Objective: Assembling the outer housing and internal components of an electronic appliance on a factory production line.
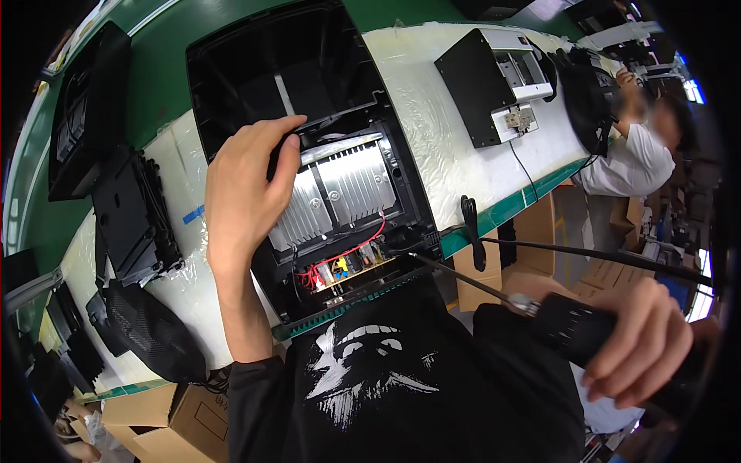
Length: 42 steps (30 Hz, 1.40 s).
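Note:
In front of me lies an opened black speaker-like case [270, 54] with finned silver heat sinks [363, 185] inside. Red wires [363, 245] run to a circuit board [351, 278] along its near side. My left hand [251, 181] rests over the heat sinks' left part, thumb and index finger apart; its other fingertips are partly hidden. My right hand [644, 343] grips a black electric screwdriver [571, 328] at the right. Its long bit [463, 278] points left, and the tip is at the case's near right corner; whether it touches a screw cannot be told.
A black-and-white screw feeder [494, 92] stands on the bench at the right. Black plastic panels [135, 216] and a mesh cover [154, 332] lie at the left. A black cable [472, 231] hangs at the green bench edge. Another person [637, 154] sits at the far right.

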### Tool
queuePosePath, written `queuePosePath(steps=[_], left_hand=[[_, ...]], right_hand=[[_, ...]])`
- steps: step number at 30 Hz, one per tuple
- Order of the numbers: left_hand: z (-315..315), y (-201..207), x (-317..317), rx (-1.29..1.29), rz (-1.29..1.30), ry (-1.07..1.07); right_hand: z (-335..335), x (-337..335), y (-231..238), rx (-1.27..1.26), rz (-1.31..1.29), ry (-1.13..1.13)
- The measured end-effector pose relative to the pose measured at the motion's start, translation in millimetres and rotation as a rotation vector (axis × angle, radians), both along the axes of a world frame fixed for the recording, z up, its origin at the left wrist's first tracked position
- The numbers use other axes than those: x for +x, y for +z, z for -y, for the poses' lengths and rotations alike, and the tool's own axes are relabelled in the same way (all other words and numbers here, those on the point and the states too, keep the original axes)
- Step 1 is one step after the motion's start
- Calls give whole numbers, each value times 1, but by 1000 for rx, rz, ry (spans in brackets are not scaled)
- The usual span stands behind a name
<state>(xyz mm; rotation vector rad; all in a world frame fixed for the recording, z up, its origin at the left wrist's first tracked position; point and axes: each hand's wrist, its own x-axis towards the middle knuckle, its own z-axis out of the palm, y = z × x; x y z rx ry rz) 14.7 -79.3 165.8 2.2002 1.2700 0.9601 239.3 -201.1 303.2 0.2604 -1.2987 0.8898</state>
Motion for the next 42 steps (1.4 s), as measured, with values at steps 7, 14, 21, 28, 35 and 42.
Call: queuePosePath(steps=[7, 14, 21, 28, 35, 42], left_hand=[[1, 1, -3, -37, -21, -19], [0, -1, -1, 40, 15, -8], [0, -6, -2, 22, 0, 3], [-2, -4, 1, 6, -25, -14], [-4, 0, 6, -22, -34, -33], [-2, -1, 5, 18, 0, -1]], right_hand=[[24, 2, -35, -374, 494, -94], [22, -1, -50, -387, 497, -191], [14, -19, -66, -342, 436, -405], [7, -20, -70, -331, 403, -549], [14, 6, -70, -364, 484, -241], [10, -4, -58, -441, 511, -292]])
